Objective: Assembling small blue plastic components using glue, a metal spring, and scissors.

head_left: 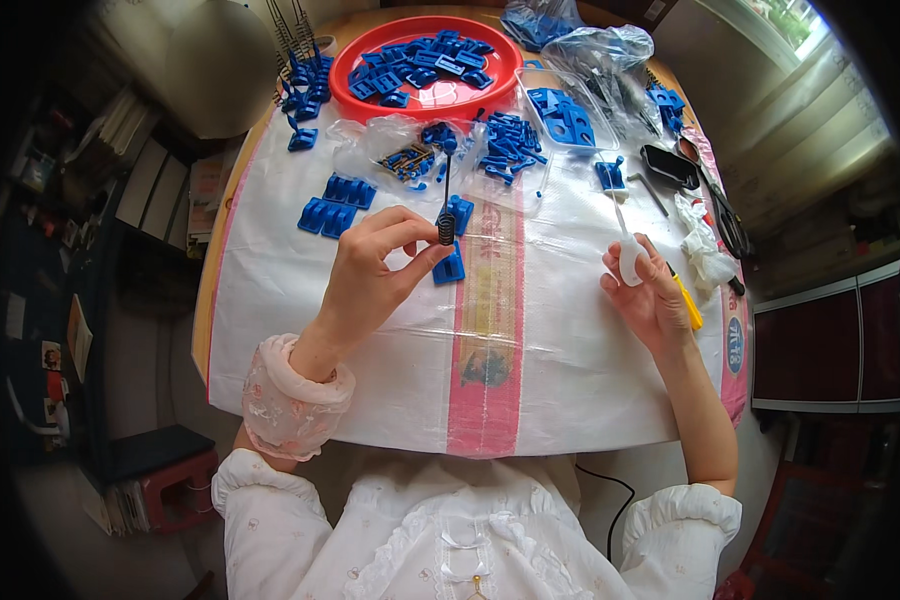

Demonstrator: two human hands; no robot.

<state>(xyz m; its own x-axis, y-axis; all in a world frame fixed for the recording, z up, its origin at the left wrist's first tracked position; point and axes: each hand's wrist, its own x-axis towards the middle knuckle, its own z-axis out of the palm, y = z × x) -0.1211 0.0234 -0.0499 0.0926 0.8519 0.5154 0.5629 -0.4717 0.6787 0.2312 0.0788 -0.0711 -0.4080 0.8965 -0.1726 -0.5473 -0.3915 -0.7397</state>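
- One small dark coil spring (446,229) on a thin wire stem sits pinched in my left hand (370,275) fingers, above a blue plastic clip (450,267) near the bench (570,380) middle.
- My right hand (655,300) is closed round a white-handled screwdriver (628,255).
- Toward the far edge, I see a red round tray (355,95) holding blue plastic parts (425,60).
- Clear bags (370,145) nearby hold more blue pieces.
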